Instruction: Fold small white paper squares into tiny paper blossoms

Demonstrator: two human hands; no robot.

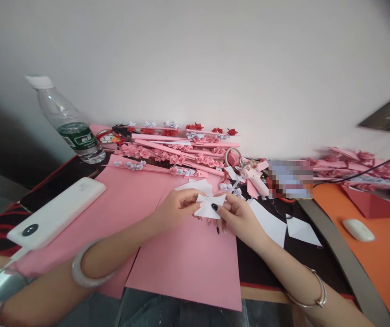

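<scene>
A small folded piece of white paper point(207, 210) is held up between both hands, over the pink paper sheets. My left hand point(177, 204) pinches its left edge between thumb and fingers. From the other side, my right hand point(237, 215) grips it with the thumb pressed on its face and the fingers behind. Beneath lies a large pink sheet point(188, 263), and a second pink sheet point(136, 190) spreads to the left. Behind the hands, another white paper point(195, 185) is partly hidden.
At the back lie pink sticks with paper flowers point(170, 156). A water bottle point(75, 122) and a white power bank point(58, 211) are on the left. To the right are white paper pieces point(302, 230), an orange sheet point(385, 263) and a white earbud case point(358, 230). A glue gun point(252, 175) sits behind.
</scene>
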